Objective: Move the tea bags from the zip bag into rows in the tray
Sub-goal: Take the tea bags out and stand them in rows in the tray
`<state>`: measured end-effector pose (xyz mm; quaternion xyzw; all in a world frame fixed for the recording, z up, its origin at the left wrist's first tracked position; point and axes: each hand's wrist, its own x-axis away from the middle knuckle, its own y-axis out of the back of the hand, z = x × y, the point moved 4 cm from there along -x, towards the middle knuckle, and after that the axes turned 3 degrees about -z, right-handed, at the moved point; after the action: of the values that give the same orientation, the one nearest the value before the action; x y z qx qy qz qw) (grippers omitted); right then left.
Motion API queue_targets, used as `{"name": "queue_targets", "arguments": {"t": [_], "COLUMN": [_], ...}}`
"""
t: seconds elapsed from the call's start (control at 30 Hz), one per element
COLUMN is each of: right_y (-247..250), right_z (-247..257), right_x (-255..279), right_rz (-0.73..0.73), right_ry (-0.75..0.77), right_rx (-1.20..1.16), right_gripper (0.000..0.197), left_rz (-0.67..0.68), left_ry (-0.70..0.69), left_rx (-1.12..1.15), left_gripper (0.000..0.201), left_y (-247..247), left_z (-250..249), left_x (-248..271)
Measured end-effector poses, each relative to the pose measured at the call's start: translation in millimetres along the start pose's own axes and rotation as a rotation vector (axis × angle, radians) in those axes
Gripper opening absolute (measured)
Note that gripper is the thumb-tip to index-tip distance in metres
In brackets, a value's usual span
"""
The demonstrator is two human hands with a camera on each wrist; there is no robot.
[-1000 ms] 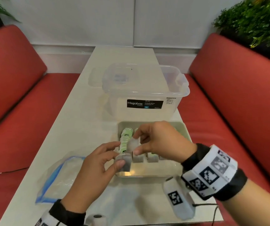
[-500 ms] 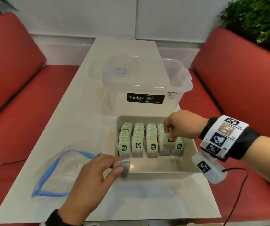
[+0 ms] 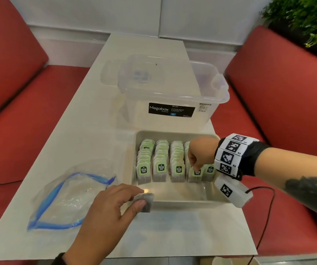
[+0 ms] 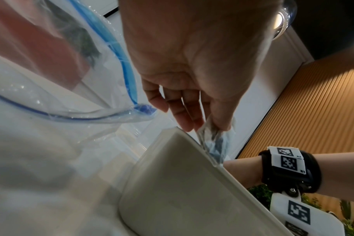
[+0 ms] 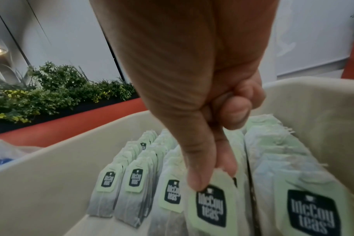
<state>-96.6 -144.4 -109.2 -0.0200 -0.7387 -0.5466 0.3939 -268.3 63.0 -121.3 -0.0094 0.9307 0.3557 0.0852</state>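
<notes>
A beige tray (image 3: 180, 196) holds several rows of tea bags (image 3: 161, 165) with green tags, standing upright. My right hand (image 3: 196, 166) pinches the top of the front tea bag (image 5: 212, 201) in the fourth row, thumb and forefinger on its upper edge. My left hand (image 3: 136, 197) pinches a grey tea bag (image 3: 146, 203) at the tray's near left corner; the left wrist view shows this tea bag (image 4: 214, 140) against the tray's rim (image 4: 192, 140). The clear zip bag (image 3: 67, 196) with a blue seal lies open and flat left of the tray.
A clear Megabox storage box (image 3: 173, 92) stands right behind the tray. Red bench seats (image 3: 20, 121) flank the white table (image 3: 77, 131) on both sides. A thin black cable (image 3: 266, 217) runs off the table's right edge near my right forearm.
My right hand carried its tea bag from the tray's left front to the fourth row and set it upright there. My left hand stayed at the near left corner with its tea bag.
</notes>
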Motion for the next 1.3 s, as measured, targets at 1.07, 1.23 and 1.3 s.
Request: {"name": "queue_targets", "arguments": {"t": [1.07,1.23,1.3], "right_y": [59.1,57.8,57.0], "right_z": [74.7,80.7,76.5], "right_x": [75.5,84.5,88.9], "right_rz": [-0.518,-0.647,-0.683], "right_ry": [0.308,0.197,0.100], "right_rx": [-0.441,-0.390,-0.403], "right_gripper": [0.027,0.016,0.017], "left_rz": [-0.161,-0.290,-0.362], "left_ry": [0.063,0.030,-0.008], "left_rx": [0.200,0.128,0.096], "left_gripper": [0.005,0.021,0.028], "left_y": [18.0,21.2,22.5], "left_z": [-23.4,-35.7,-40.8], "left_x": [-29.3,-29.5,-27.3]}}
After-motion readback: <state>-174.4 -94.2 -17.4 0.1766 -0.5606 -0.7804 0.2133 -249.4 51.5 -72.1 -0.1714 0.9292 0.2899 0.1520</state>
